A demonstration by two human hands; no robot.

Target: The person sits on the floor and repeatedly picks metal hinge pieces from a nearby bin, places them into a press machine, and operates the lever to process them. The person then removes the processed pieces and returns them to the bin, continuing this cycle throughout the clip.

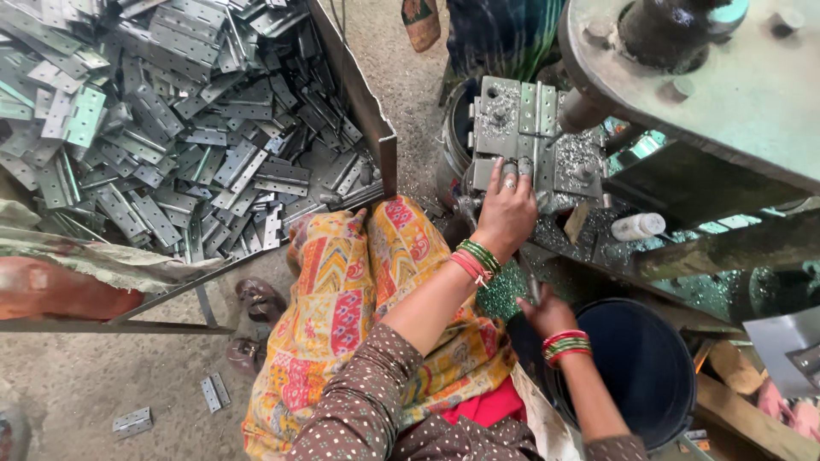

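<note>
1. While the left hand (506,213) presses its fingers flat on the metal hinge (536,128), that hinge lies open on the machine's jig plate (491,119), just beyond the fingertips.
2. Lower down, the right hand (547,314) closes around a thin lever (528,277) beside the dark bucket (641,367).

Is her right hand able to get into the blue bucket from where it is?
Probably yes. The right hand sits just by the rim of the blue bucket, and nothing covers its open top.
</note>
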